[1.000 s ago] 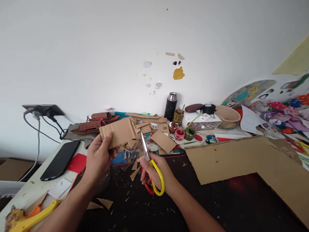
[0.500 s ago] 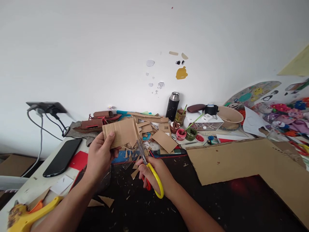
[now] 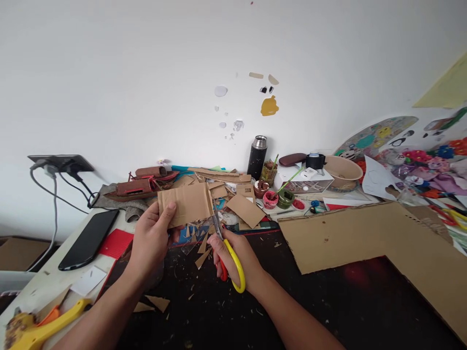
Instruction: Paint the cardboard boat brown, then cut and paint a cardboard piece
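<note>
My left hand (image 3: pixel 155 233) grips a folded piece of brown cardboard (image 3: pixel 191 204) by its left end, thumb on top. In my right hand (image 3: pixel 233 257) is a pair of scissors (image 3: pixel 238 270) with one yellow and one red handle loop, fingers through the loops. The scissor blades point up at the cardboard's right edge, close together; whether they touch it I cannot tell. Behind the cardboard lies a heap of cardboard scraps (image 3: pixel 221 192). Small cut triangles (image 3: pixel 158 303) lie on the dark mat (image 3: pixel 204 321) below my hands.
A large L-shaped cardboard sheet (image 3: pixel 350 236) covers the right side. At the back stand a black flask (image 3: pixel 257 160) and small paint pots (image 3: pixel 285 198). On the left are a phone (image 3: pixel 89 238), a yellow glue gun (image 3: pixel 54 328) and model boats (image 3: pixel 134 188).
The cardboard has turned more level and moved slightly right. The scissors have shifted to its right edge, their blades more upright. The whole view has drifted a little.
</note>
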`<state>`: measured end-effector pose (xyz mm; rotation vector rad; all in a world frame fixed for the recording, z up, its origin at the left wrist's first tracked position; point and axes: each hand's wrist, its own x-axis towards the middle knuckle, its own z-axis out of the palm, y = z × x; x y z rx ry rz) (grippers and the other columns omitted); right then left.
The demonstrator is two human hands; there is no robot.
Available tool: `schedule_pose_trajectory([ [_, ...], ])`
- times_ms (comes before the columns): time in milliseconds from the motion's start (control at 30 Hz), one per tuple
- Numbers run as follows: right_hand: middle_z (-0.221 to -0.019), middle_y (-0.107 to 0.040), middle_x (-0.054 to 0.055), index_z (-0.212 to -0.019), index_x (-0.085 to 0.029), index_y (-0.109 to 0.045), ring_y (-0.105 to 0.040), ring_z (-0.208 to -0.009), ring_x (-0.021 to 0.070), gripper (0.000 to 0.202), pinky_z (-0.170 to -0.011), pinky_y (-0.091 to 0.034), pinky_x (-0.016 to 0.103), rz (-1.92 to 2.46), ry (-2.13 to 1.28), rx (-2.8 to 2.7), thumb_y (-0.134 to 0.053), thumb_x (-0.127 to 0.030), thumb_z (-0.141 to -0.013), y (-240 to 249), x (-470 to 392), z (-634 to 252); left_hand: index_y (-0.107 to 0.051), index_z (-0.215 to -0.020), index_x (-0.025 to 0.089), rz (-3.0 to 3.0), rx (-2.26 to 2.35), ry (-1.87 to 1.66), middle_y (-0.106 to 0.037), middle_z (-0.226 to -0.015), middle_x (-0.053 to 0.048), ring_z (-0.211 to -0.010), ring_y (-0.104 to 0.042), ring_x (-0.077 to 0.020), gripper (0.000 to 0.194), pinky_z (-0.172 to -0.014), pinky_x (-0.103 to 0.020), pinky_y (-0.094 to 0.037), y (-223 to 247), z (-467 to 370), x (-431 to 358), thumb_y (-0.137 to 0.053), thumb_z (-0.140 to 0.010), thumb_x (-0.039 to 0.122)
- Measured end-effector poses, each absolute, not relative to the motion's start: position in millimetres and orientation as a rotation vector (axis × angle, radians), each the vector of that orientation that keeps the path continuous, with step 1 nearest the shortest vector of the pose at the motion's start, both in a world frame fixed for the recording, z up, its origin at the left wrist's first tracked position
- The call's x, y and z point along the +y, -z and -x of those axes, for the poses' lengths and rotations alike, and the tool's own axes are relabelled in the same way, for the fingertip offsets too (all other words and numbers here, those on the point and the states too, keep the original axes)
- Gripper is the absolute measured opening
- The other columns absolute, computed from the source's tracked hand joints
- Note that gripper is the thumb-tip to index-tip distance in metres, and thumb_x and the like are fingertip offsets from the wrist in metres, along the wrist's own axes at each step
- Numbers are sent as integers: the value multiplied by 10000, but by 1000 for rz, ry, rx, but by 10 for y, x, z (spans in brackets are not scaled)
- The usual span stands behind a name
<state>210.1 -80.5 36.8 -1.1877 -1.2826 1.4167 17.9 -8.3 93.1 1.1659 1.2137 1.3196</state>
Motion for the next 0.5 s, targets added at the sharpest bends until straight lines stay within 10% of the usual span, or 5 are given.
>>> schedule_pose_trajectory([
  [500,-639,-601,-48,-976,-218,-624,-593,-416,119,527,-394,-432,205,1232,-1388,-1325,-532,-735,-1024,-355,-794,-2094,-579,-845,215,-1152,1236,-1316,-558,-527,64,-343,-446,-95,411,-318,-177,-287,-921,-214,-93,-793,-855,565],
])
